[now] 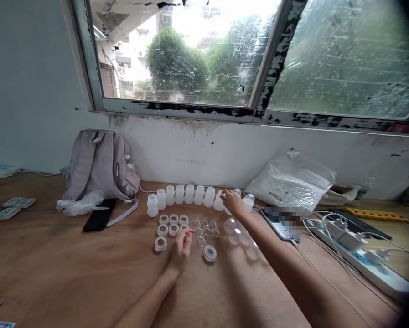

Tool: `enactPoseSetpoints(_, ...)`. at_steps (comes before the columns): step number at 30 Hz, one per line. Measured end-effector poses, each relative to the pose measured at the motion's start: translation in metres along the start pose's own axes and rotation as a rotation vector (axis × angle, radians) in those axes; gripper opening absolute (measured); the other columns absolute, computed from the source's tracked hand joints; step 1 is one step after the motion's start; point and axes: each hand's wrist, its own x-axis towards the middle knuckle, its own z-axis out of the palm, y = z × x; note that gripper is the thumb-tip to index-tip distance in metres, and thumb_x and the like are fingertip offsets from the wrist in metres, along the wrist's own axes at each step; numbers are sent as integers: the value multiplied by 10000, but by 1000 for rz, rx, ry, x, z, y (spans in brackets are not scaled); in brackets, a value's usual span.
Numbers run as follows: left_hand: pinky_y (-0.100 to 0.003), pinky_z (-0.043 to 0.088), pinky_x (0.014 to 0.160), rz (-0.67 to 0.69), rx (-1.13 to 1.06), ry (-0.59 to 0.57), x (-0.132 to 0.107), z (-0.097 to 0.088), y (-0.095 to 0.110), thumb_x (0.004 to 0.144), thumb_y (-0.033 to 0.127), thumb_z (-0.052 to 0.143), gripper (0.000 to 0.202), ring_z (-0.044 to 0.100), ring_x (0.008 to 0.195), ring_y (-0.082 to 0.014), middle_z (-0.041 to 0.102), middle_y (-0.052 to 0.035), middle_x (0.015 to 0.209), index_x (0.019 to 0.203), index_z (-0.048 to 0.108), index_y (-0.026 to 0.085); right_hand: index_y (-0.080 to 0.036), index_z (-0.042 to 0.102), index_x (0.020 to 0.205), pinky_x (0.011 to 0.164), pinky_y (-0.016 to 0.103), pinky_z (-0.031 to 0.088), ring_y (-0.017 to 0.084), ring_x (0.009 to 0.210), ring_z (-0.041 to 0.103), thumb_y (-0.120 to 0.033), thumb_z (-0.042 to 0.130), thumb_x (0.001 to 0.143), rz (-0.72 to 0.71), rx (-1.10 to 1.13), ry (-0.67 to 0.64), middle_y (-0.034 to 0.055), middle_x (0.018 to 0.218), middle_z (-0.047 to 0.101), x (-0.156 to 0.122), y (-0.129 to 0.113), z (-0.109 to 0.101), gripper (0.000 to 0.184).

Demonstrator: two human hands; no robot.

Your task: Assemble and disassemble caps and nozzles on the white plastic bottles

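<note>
My right hand [234, 204] reaches to the right part of a curved row of frosted bottles [179, 194]. Its fingertips close on the rim of one bottle [218, 202]; the palm hides part of its neighbours. My left hand [182, 246] rests on the table with loosely bent fingers, nothing visible in them, beside the white collar rings [173, 229] and partly covering one. Thin clear rings with small tips [207, 231] lie right of it. A collar with a clear insert [209, 253] sits alone in front. Clear dome caps [234, 238] lie partly under my right forearm.
A backpack [100, 164], a plastic bag [81, 203] and a black phone [99, 216] are at the left. On the right are a wrapped plastic package [291, 182], a lit phone [282, 224] and a power strip [364, 262] with cables. A wall and window stand behind.
</note>
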Motion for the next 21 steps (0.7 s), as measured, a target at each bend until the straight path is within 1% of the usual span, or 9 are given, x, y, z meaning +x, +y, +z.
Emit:
enactPoseSetpoints(3,-286,384,821,4,30,-14,-1,0,-1,849,354,341,288,508,952,-176,571,-55,974,929,558,182,-158,515,1034,579,243,331,162,725,538,-283,403,852,22,80,85,96,953,581,-6,-3,-2,247)
enactPoseSetpoints(6,-286,409,774,-5,77,-32,-2,3,-7,818,337,406,244,520,932,-180,575,-59,979,938,552,182,-164,537,950,572,247,342,153,637,519,-310,372,855,-61,284,149,62,791,593,-28,-12,-3,240)
enactPoseSetpoints(8,-284,423,735,-11,114,-50,-3,5,-10,782,317,463,226,528,918,-185,581,-59,974,942,551,184,-161,549,839,545,238,340,135,563,486,-348,355,858,-177,444,82,27,657,561,-53,-19,-2,270)
enactPoseSetpoints(10,-277,431,706,-3,146,-68,-4,8,-12,758,294,491,213,536,906,-184,590,-55,956,930,557,186,-165,535,736,490,221,319,116,506,441,-386,345,857,-263,607,-58,-3,575,512,-83,-26,1,315)
enactPoseSetpoints(13,-271,438,694,51,202,-90,-8,9,-8,774,261,463,186,548,868,-173,600,-48,916,915,562,191,-166,530,751,477,207,318,104,509,429,-398,352,855,-325,782,-215,-17,576,492,-124,-34,6,310)
enactPoseSetpoints(14,-277,440,706,91,233,-98,-9,8,-6,783,247,448,182,548,860,-171,600,-47,905,916,560,192,-168,532,782,479,207,321,104,506,427,-394,363,852,-337,793,-238,-24,565,478,-135,-35,8,291)
enactPoseSetpoints(16,-302,435,755,200,321,-131,-11,7,-3,793,217,428,182,540,867,-173,594,-47,900,928,548,194,-176,536,849,505,216,338,110,527,436,-388,427,823,-384,757,-225,-27,579,475,-149,-35,10,240)
enactPoseSetpoints(19,-344,422,801,350,489,-210,-14,7,-3,777,207,459,179,520,891,-193,582,-57,913,941,531,196,-196,534,889,557,234,365,125,605,473,-344,500,782,-460,695,-206,0,705,523,-156,-32,12,186)
enactPoseSetpoints(21,-364,429,784,388,586,-248,-15,9,-6,743,250,525,215,517,879,-212,575,-63,917,951,522,197,-198,524,873,556,235,371,125,605,474,-309,492,789,-440,698,-199,4,717,525,-156,-30,14,143)
